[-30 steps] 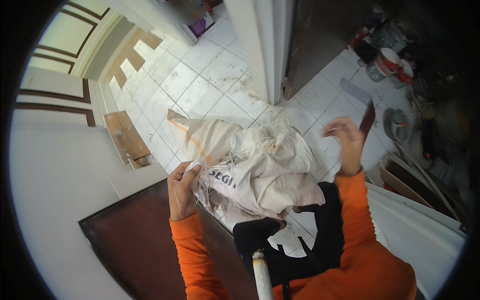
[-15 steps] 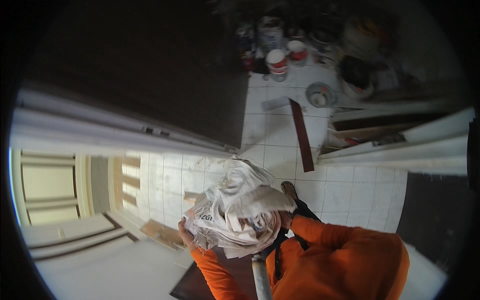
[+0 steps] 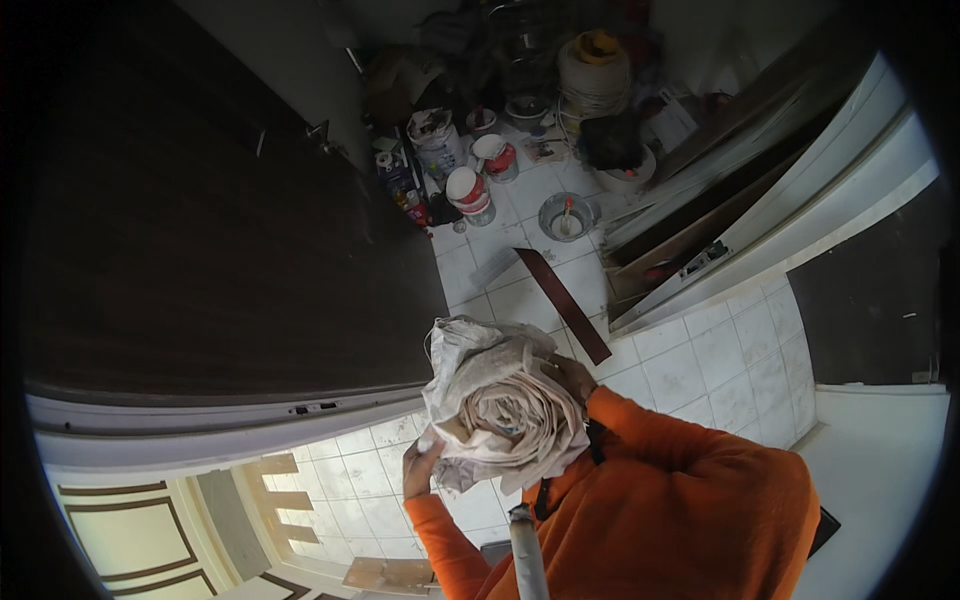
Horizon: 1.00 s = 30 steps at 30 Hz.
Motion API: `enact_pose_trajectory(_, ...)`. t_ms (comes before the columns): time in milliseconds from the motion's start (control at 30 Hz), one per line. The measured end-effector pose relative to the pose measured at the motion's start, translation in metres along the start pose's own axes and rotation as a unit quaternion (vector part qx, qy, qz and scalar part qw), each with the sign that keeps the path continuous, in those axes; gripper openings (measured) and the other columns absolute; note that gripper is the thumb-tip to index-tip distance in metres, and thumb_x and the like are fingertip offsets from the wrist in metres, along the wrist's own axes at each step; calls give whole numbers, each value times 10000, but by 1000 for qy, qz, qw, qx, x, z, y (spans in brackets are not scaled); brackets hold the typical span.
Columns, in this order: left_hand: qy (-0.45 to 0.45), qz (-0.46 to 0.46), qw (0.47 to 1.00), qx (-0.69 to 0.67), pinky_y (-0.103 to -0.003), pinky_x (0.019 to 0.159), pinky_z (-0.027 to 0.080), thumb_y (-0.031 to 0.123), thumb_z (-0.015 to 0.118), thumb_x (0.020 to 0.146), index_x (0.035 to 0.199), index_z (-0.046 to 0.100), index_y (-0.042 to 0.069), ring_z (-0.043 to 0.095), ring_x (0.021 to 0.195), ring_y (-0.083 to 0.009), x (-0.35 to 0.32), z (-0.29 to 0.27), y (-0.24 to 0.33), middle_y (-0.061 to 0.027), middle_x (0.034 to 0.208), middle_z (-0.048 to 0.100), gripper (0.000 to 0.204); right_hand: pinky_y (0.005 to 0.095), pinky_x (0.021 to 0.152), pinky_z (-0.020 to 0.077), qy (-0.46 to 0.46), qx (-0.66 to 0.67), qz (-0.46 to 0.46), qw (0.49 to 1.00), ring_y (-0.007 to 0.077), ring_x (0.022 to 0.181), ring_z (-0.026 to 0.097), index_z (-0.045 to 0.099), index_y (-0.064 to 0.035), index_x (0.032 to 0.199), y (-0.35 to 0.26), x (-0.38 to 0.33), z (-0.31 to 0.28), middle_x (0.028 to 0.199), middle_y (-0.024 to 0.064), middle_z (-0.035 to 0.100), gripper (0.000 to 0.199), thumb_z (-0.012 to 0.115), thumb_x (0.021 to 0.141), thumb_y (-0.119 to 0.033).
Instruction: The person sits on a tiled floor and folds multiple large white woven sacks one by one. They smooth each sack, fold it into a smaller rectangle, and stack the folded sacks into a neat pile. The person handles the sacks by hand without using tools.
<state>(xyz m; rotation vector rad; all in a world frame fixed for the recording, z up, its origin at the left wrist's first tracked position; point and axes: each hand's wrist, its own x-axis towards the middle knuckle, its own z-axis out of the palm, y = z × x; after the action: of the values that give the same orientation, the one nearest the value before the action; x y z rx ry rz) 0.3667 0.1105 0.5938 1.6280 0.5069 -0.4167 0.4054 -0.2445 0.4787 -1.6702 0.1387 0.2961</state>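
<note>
A thick, pale rolled bundle of woven sacks (image 3: 508, 415), its coiled layers and frayed folds facing up, is held in front of my body between both hands. My left hand (image 3: 420, 465) grips its near left side, the fingers against the outer layer. On the far right side, my right hand (image 3: 570, 378) is closed on the bundle's edge, its fingers partly hidden by the fabric. Orange sleeves cover both forearms.
A dark door (image 3: 200, 250) stands at the left. On the tiled floor (image 3: 680, 375) ahead lie a dark red strip (image 3: 565, 305) and a grey bucket (image 3: 566, 218). Red-and-white tubs (image 3: 468, 190) stand beyond. Boards lean by the white door frame (image 3: 760, 255) at right.
My view has turned toward the doorway. My right hand has come up onto the bundle's far right side, and the bundle's coiled end now faces up more fully. Both hands still hold it.
</note>
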Motion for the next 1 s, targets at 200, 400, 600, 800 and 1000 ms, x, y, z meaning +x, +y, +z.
enact_pose_trajectory(200, 35, 116, 991, 55, -260, 757, 473, 220, 675, 937, 993, 731, -16, 600, 828, -97, 109, 15, 52, -30, 896, 704, 250, 498, 786, 510, -63, -480, -7, 875, 394, 933, 657, 639, -140, 1144, -116, 96, -47, 996, 260, 671, 333, 536, 920, -364)
enact_pose_trajectory(400, 104, 200, 974, -11, -284, 886, 464, 263, 610, 985, 1099, 694, -60, 611, 953, -137, 155, 42, 105, -70, 1026, 703, 352, 450, 775, 505, 167, -149, -138, 965, 428, 893, 622, 642, -63, 1055, -100, 126, -50, 978, 217, 673, 276, 513, 991, -299)
enact_pose_trajectory(600, -5, 226, 972, -71, -264, 894, 434, 285, 577, 1010, 1181, 652, -37, 572, 987, -120, 234, 105, 176, -49, 1115, 665, 373, 354, 845, 463, 197, -55, -170, 964, 232, 1017, 559, 629, -10, 1069, -94, 180, -74, 1013, 167, 606, 188, 547, 986, -158)
enact_pose_trajectory(800, -122, 225, 966, 36, -251, 906, 418, 265, 582, 1004, 1153, 642, -26, 566, 977, -118, 271, 144, 266, -29, 1056, 661, 332, 346, 912, 454, 154, 146, -146, 966, 223, 1112, 543, 635, -18, 1135, -63, 210, -96, 1119, 148, 610, 222, 542, 983, -151)
enact_pose_trajectory(1000, -203, 252, 944, 56, -268, 882, 429, 197, 591, 981, 1085, 690, -21, 578, 947, -123, 298, 188, 332, -40, 1007, 685, 262, 333, 924, 454, 151, 222, -129, 955, 199, 1096, 559, 625, -13, 1173, -70, 245, -116, 1138, 132, 623, 255, 540, 983, -160)
